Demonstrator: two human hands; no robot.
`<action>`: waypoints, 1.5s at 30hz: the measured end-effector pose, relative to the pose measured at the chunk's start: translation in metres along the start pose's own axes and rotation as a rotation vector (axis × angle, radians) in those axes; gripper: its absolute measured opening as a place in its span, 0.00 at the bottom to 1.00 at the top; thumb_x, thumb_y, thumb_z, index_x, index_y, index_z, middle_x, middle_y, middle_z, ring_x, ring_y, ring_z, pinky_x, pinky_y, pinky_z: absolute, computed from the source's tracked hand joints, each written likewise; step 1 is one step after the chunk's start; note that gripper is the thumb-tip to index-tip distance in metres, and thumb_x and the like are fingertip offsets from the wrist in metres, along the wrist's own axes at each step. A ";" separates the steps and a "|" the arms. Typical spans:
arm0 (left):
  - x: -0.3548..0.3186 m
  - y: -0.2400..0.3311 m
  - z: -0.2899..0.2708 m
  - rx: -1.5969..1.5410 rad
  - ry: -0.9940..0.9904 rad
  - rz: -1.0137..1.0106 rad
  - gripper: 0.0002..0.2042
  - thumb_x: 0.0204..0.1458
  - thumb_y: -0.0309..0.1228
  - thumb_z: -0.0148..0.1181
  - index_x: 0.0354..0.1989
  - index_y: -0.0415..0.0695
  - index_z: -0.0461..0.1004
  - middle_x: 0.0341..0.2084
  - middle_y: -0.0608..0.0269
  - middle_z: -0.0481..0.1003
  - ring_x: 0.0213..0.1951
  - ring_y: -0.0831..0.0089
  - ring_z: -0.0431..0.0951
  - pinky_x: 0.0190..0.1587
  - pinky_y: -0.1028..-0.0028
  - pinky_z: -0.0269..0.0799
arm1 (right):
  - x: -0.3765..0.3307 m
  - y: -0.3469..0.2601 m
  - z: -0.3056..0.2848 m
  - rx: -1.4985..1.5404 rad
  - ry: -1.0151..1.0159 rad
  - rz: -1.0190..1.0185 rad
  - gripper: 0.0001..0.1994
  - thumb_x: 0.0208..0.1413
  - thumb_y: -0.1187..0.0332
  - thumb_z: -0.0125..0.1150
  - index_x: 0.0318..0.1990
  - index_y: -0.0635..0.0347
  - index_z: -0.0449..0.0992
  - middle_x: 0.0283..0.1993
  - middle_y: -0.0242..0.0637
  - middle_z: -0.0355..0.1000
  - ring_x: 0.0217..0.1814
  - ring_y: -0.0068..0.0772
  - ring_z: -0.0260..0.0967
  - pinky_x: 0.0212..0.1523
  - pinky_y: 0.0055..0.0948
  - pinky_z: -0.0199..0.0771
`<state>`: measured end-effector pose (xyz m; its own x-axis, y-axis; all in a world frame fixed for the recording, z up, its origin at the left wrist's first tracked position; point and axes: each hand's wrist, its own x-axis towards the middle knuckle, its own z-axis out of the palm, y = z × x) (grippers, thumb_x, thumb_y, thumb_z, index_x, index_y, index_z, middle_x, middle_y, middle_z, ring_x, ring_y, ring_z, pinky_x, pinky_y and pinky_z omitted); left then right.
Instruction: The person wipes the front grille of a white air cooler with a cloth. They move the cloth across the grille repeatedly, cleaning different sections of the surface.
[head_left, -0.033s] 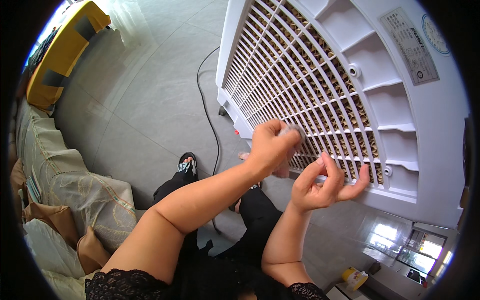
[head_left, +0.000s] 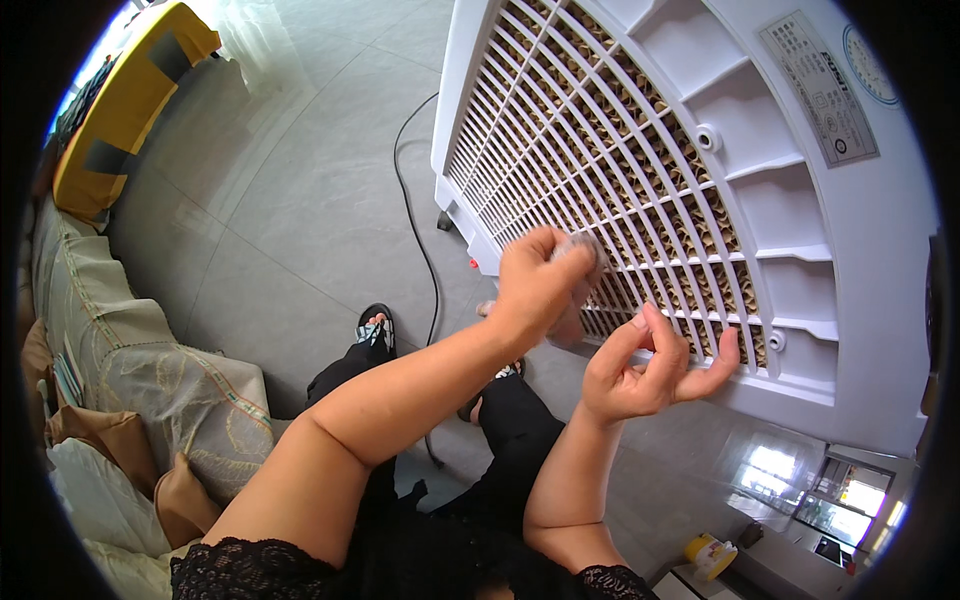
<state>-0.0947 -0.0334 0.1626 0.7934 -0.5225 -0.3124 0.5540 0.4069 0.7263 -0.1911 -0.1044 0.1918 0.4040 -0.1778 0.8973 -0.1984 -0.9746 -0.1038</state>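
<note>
My left hand (head_left: 527, 285) is closed around a crumpled greyish cloth (head_left: 583, 248), held against or just in front of the white slatted grille (head_left: 565, 130); the exact contact is hidden. The cloth's lower end hangs below my fist, blurred. The grille is part of a large white appliance (head_left: 865, 250) that looks like an air cooler, with a brown honeycomb pad (head_left: 715, 215) behind the slats. Near the grille's lower edge, my right hand (head_left: 640, 375) is palm up, fingers apart and partly curled, with nothing visible in it. Its fingertips are at the slats, perhaps touching them.
A black power cord (head_left: 415, 215) curves over the grey tiled floor (head_left: 270, 220). To the left stand a cloth-covered sofa (head_left: 170, 390) and a yellow-and-black piece (head_left: 135, 120). A yellow-and-white bucket (head_left: 710, 556) sits at lower right. My sandalled feet are below the appliance.
My left hand has shifted slightly left and up along the grille with the cloth. My right hand stays in place.
</note>
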 end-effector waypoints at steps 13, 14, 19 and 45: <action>-0.010 -0.017 -0.006 -0.012 -0.026 -0.044 0.06 0.54 0.28 0.57 0.32 0.38 0.71 0.23 0.65 0.74 0.23 0.83 0.72 0.24 0.81 0.68 | -0.004 -0.007 0.000 0.021 0.007 0.105 0.06 0.54 0.78 0.56 0.37 0.63 0.77 0.65 0.64 0.49 0.31 0.21 0.69 0.26 0.17 0.66; -0.009 -0.005 -0.003 -0.026 0.009 -0.074 0.06 0.55 0.28 0.57 0.31 0.38 0.70 0.23 0.65 0.74 0.24 0.83 0.72 0.23 0.82 0.68 | -0.003 -0.006 0.000 0.017 0.007 0.094 0.06 0.53 0.79 0.56 0.37 0.63 0.77 0.65 0.64 0.48 0.29 0.20 0.67 0.25 0.17 0.66; -0.010 -0.022 0.001 0.088 0.014 -0.043 0.07 0.55 0.29 0.59 0.32 0.37 0.71 0.25 0.63 0.75 0.26 0.80 0.74 0.28 0.79 0.71 | -0.002 -0.001 0.001 0.004 -0.018 0.022 0.07 0.53 0.79 0.55 0.37 0.65 0.77 0.67 0.62 0.46 0.22 0.16 0.64 0.24 0.14 0.67; -0.012 0.038 -0.054 -0.001 -0.474 -0.313 0.06 0.51 0.22 0.61 0.37 0.35 0.75 0.27 0.55 0.78 0.22 0.67 0.79 0.22 0.63 0.81 | -0.009 -0.022 -0.010 0.714 -0.144 0.590 0.11 0.46 0.77 0.71 0.39 0.62 0.83 0.34 0.31 0.69 0.26 0.17 0.60 0.24 0.16 0.60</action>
<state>-0.0695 0.0287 0.1614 0.3914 -0.8974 -0.2037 0.7448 0.1790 0.6428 -0.1992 -0.0801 0.1905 0.5287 -0.6387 0.5590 0.1693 -0.5660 -0.8068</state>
